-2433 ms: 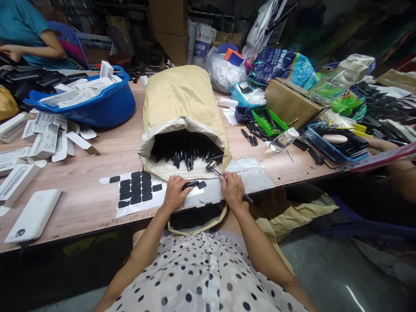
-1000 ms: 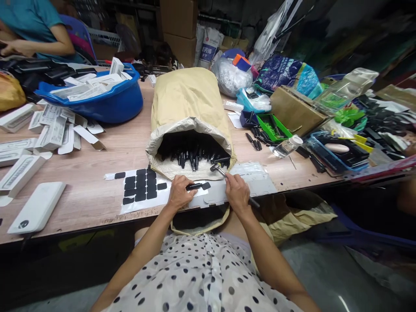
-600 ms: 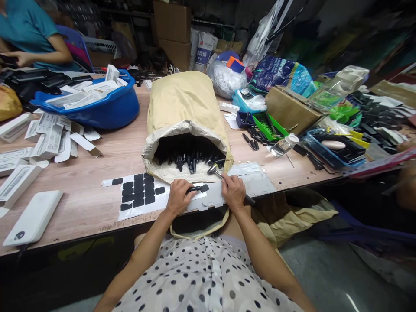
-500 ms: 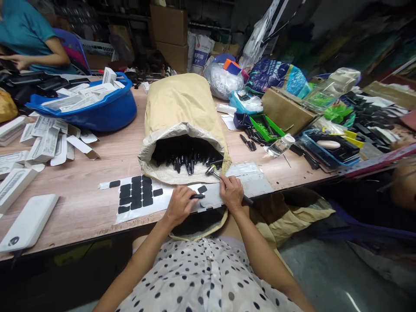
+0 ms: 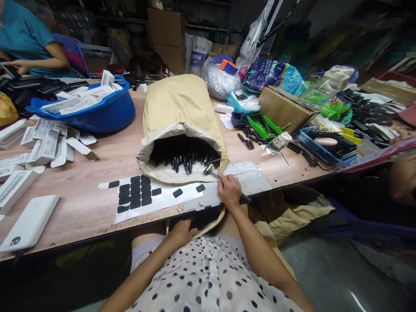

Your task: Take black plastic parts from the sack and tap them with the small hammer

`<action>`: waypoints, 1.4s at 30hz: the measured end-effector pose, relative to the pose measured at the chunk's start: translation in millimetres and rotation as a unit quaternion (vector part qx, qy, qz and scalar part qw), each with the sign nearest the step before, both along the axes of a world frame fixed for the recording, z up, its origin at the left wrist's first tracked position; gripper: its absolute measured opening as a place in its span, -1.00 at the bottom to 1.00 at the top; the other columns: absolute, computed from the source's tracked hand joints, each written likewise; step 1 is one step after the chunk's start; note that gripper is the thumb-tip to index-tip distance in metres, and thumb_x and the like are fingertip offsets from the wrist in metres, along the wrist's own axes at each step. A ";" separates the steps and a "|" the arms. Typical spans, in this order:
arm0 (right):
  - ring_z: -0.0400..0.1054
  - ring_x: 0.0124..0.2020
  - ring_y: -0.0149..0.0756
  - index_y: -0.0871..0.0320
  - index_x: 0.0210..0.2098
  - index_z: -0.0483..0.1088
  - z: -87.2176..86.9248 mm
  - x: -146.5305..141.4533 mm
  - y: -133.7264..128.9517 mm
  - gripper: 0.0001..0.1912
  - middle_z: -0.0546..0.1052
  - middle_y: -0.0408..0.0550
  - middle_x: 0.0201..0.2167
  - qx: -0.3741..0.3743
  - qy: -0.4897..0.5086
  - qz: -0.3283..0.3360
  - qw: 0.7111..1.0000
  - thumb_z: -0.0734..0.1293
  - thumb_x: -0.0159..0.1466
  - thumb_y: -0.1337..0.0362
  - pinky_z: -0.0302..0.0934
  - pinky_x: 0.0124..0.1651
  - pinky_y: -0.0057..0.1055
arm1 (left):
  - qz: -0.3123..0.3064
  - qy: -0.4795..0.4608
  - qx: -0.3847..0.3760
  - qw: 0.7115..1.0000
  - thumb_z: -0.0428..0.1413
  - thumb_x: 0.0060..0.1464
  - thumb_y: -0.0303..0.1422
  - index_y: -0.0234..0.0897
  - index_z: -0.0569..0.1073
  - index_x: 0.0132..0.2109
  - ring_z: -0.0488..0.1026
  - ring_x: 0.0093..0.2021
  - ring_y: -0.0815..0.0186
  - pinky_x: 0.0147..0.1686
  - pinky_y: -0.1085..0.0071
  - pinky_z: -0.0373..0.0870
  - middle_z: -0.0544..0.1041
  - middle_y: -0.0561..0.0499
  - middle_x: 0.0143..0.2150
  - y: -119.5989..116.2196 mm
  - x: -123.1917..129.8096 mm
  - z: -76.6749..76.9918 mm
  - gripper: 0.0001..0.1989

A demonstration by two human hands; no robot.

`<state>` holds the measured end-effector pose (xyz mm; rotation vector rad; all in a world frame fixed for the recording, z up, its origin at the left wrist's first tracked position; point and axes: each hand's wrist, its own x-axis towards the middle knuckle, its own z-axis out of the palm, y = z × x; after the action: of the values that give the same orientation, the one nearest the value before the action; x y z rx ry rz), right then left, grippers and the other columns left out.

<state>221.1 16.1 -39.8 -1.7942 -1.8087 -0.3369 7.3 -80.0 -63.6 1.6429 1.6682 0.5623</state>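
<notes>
My right hand [image 5: 230,190] is closed round the handle of a small metal-headed hammer [image 5: 208,169], at the table's front edge above a grey-white board [image 5: 250,177]. The hammer head lies by the mouth of a tan sack [image 5: 178,99] holding many black pen-like pieces [image 5: 186,164]. My left hand [image 5: 182,232] is below the table edge over my lap, beside the rim of a second bag [image 5: 212,223]. Its fingers look apart, their tips partly hidden, and nothing shows in them. Black rounded stickers [image 5: 135,190] are on a white sheet [image 5: 162,200] to the left.
At left are a blue basin [image 5: 110,108], white boxes [image 5: 43,149] and a white power bank [image 5: 29,223]. A green tray [image 5: 264,125], clear bottle [image 5: 277,144] and blue tray [image 5: 328,147] stand right. A person in teal [image 5: 29,39] sits back left.
My left hand has moved down from the table to my lap, and the black piece it held is out of sight. A sticker it covered now shows. My right hand still holds the hammer.
</notes>
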 end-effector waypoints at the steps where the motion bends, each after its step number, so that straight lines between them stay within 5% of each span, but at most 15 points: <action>1: 0.14 -0.29 -0.22 0.04 -0.09 0.56 -0.1 0.0 0.0 -0.71 0.40 -0.04 -0.36 0.000 -0.001 0.000 1.000 0.25 0.31 0.37 -0.01 -0.24 -0.35 | -0.046 -0.011 -0.021 0.999 0.37 -0.27 -0.38 -0.11 0.54 -0.44 0.52 -0.46 0.19 -0.44 0.36 0.38 0.47 0.10 -0.55 1.0 0.2 5.7 -0.82; 4: 0.14 -0.29 -0.22 0.04 -0.08 0.56 -0.7 0.4 -0.2 -0.71 0.39 -0.04 -0.36 -0.003 -0.003 0.001 1.000 0.25 0.31 0.36 -0.01 -0.24 -0.35 | -0.121 -0.051 -0.030 0.991 0.26 -0.05 -0.27 -0.09 0.55 -0.43 0.46 -0.53 0.26 -0.48 0.38 0.37 0.48 0.11 -0.56 20.0 4.5 38.9 -0.94; 8: 0.14 -0.28 -0.23 0.04 -0.07 0.56 -2.0 1.0 -0.2 -0.70 0.39 -0.05 -0.36 -0.002 -0.001 0.005 1.000 0.25 0.31 0.37 -0.01 -0.23 -0.34 | 0.045 -0.043 0.086 0.994 0.06 0.12 -0.30 -0.16 0.52 -0.18 0.48 -0.38 0.22 -0.36 0.32 0.43 0.52 0.03 -0.39 82.1 4.1 77.5 -0.82; 12: 0.15 -0.28 -0.23 0.04 -0.06 0.55 -3.1 1.1 0.2 -0.69 0.39 -0.04 -0.36 -0.003 0.006 0.007 1.000 0.25 0.31 0.36 -0.01 -0.24 -0.33 | 0.240 0.044 0.155 0.957 0.11 0.01 -0.40 -0.21 0.43 -0.21 0.49 -0.19 0.10 -0.17 0.19 0.45 0.48 -0.07 -0.24 139.5 -6.4 76.8 -0.86; 16: 0.16 -0.28 -0.21 0.05 -0.05 0.55 -2.2 0.9 0.2 -0.69 0.41 -0.03 -0.35 -0.007 0.010 0.010 1.000 0.24 0.31 0.36 0.00 -0.23 -0.33 | 0.259 0.066 0.123 0.956 0.15 -0.02 -0.41 -0.20 0.39 -0.25 0.47 -0.12 -0.01 -0.11 0.09 0.41 0.45 -0.13 -0.20 161.2 -11.7 65.8 -0.86; 21: 0.16 -0.28 -0.20 0.04 -0.07 0.56 1.2 -0.6 -1.7 -0.70 0.40 -0.03 -0.35 -0.017 0.014 0.005 1.000 0.24 0.31 0.36 0.01 -0.23 -0.33 | 0.206 0.084 0.181 0.958 0.15 0.01 -0.41 -0.18 0.40 -0.29 0.44 -0.12 0.01 -0.10 0.12 0.39 0.47 -0.09 -0.24 142.3 -13.7 68.0 -0.91; 24: 0.18 -0.27 -0.19 0.04 -0.07 0.56 2.8 -0.9 -2.6 -0.69 0.41 -0.02 -0.34 -0.021 0.012 0.003 1.000 0.24 0.32 0.36 0.03 -0.21 -0.32 | 0.102 0.061 0.230 0.966 0.15 0.05 -0.40 -0.17 0.44 -0.25 0.42 -0.16 0.10 -0.12 0.21 0.38 0.51 -0.04 -0.25 114.3 -14.0 67.2 -0.92; 28: 0.20 -0.26 -0.20 0.04 -0.05 0.56 3.7 2.1 -0.6 -0.70 0.44 -0.02 -0.33 -0.035 0.020 0.003 0.999 0.25 0.33 0.33 0.05 -0.21 -0.33 | -0.010 0.028 0.191 0.981 0.18 0.09 -0.37 -0.16 0.50 -0.23 0.41 -0.19 0.16 -0.17 0.27 0.38 0.55 0.01 -0.26 86.7 -15.4 57.1 -0.93; 34: 0.26 -0.26 -0.20 0.06 0.00 0.54 16.6 2.8 -6.8 -0.67 0.47 -0.01 -0.33 -0.050 0.081 0.028 0.995 0.20 0.37 0.31 0.13 -0.20 -0.35 | -0.020 0.024 0.160 0.987 0.22 0.07 -0.37 -0.16 0.57 -0.20 0.42 -0.18 0.17 -0.11 0.23 0.38 0.52 0.01 -0.27 85.3 -16.1 45.4 -0.88; 42: 0.45 -0.16 -0.29 0.00 0.12 0.48 49.4 -28.4 -48.6 -0.62 0.56 -0.05 -0.22 -0.123 0.162 0.181 0.962 0.16 0.42 0.27 0.33 -0.09 -0.43 | -0.019 -0.005 0.133 0.991 0.25 0.03 -0.37 -0.15 0.58 -0.24 0.39 -0.17 0.17 -0.11 0.23 0.37 0.48 0.03 -0.31 87.3 -16.9 46.7 -0.90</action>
<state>192.8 -32.5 9.6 -1.5163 -1.9469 0.3202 -9.6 7.3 -16.9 1.8520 1.6040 0.8013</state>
